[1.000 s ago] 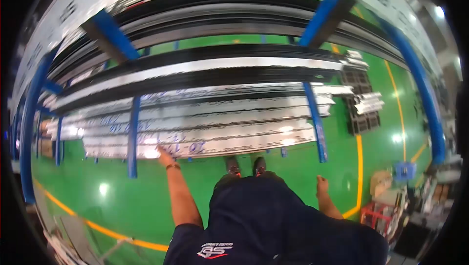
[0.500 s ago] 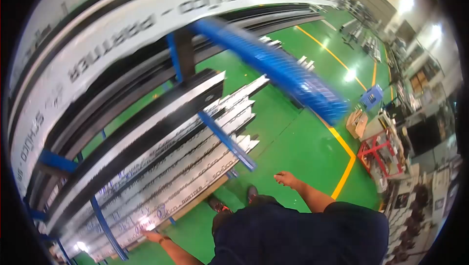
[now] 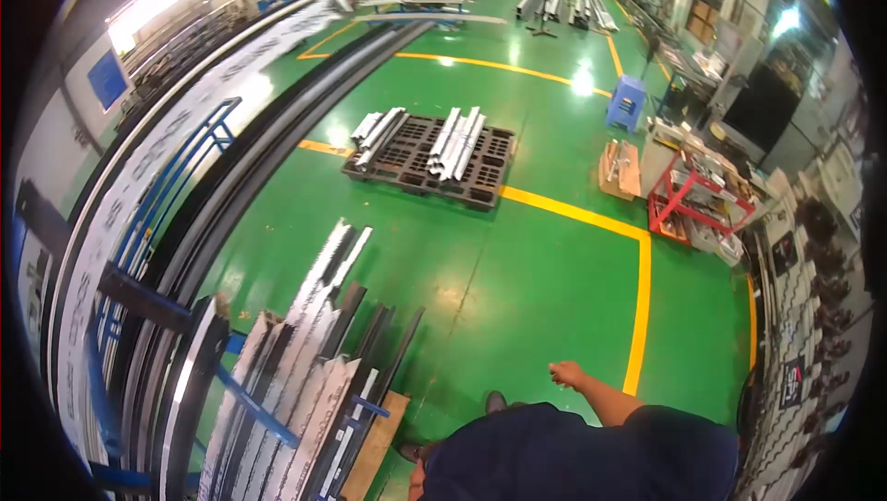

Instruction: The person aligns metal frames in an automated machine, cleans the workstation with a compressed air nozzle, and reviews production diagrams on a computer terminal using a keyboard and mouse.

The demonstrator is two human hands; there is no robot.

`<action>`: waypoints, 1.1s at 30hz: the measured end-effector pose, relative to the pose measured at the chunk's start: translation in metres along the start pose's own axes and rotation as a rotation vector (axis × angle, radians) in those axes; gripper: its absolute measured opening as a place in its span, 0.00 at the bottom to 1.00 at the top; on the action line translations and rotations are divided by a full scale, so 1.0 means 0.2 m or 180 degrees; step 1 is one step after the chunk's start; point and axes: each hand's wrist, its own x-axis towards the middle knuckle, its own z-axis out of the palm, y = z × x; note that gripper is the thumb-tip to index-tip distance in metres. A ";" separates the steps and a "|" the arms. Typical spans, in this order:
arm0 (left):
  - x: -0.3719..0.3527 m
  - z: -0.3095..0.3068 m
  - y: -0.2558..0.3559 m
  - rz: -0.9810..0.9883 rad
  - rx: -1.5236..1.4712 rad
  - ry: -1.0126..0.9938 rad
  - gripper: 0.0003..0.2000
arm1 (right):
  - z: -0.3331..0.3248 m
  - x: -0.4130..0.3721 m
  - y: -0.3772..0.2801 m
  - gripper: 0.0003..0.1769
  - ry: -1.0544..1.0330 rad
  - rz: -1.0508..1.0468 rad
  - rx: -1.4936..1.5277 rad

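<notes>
My right hand (image 3: pixel 565 374) hangs in front of my body above the green floor, its fingers curled in and nothing visible in them. A sliver of my left hand or forearm (image 3: pixel 418 481) shows at the bottom edge beside my dark shirt; its fingers are hidden. To the left of it stands a rack with long metal profiles (image 3: pixel 305 390), some wrapped in printed white film, some dark. Blue rack arms (image 3: pixel 259 409) stick out between the profiles. A wooden board (image 3: pixel 377 446) lies along the near side of the stack.
A black plastic pallet (image 3: pixel 434 189) ahead carries short white profiles (image 3: pixel 457 143). To the right stand a red cart (image 3: pixel 688 196) with parts, a cardboard box (image 3: pixel 621 169) and a blue stool (image 3: pixel 627 102). Yellow lines (image 3: pixel 591 213) mark the floor. Long profiles extend along the left.
My view has swung up and ahead, bringing the pallet into sight. The profile rack has shifted to the lower left. My left hand has left the white profiles and dropped beside my body.
</notes>
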 end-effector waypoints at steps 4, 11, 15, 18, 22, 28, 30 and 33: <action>0.12 0.31 0.31 0.0050 0.0472 -0.0310 0.38 | -0.36 -0.01 0.26 0.28 0.0725 0.0260 0.0776; 0.38 0.66 1.11 0.0781 0.0984 -0.0222 0.26 | -0.50 0.10 0.13 0.23 0.0486 0.0620 0.1817; 0.54 1.04 1.40 0.1127 0.1170 -0.0338 0.25 | -0.48 0.32 -0.04 0.20 0.0047 0.0765 0.1761; 0.41 1.39 1.65 0.0438 0.1366 -0.0445 0.30 | -0.62 0.43 -0.20 0.18 -0.0151 0.0821 0.1853; 0.76 1.73 1.84 0.1342 0.3295 -0.0718 0.31 | -0.94 0.62 -0.16 0.19 0.0403 0.1277 0.2079; 0.88 2.34 2.59 0.0568 0.2599 -0.0701 0.30 | -1.53 0.77 -0.25 0.17 0.1369 0.1446 0.2759; 0.92 2.60 2.96 0.0855 0.2549 -0.0618 0.28 | -1.64 0.87 -0.34 0.18 0.1468 0.1439 0.2886; 0.93 3.02 3.42 0.1140 0.1685 -0.0634 0.23 | -1.77 1.08 -0.46 0.19 0.1298 0.1636 0.2912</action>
